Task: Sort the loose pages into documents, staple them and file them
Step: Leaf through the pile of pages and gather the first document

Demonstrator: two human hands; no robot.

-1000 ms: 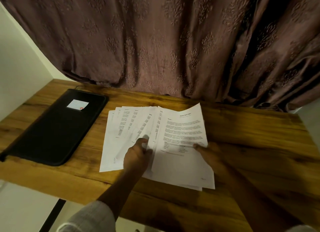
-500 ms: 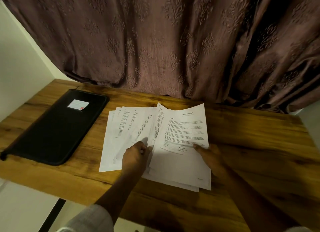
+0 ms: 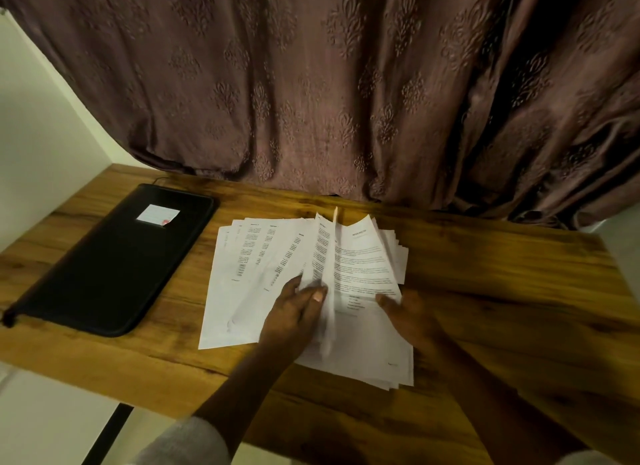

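Several loose printed pages [image 3: 263, 256] lie fanned out on the wooden desk [image 3: 502, 291]. My left hand [image 3: 294, 312] pinches the lower part of one page [image 3: 323, 256] and lifts it so it stands nearly on edge. My right hand [image 3: 408, 312] holds the right side of another text page [image 3: 367, 256], thumb on top, and that sheet bows upward. More sheets [image 3: 381, 364] lie stacked beneath both hands. A black zip folder [image 3: 114, 263] with a small white label [image 3: 157, 214] lies flat to the left.
A brown patterned curtain [image 3: 346, 90] hangs along the desk's back edge. A pale wall [image 3: 38, 128] bounds the left side. The desk's front edge [image 3: 104, 378] runs near my forearms. Bare wood shows to the right of the papers.
My left hand has raised one page from the fan until it stands almost vertical. The right-hand page has curled up more, showing further sheets behind it.
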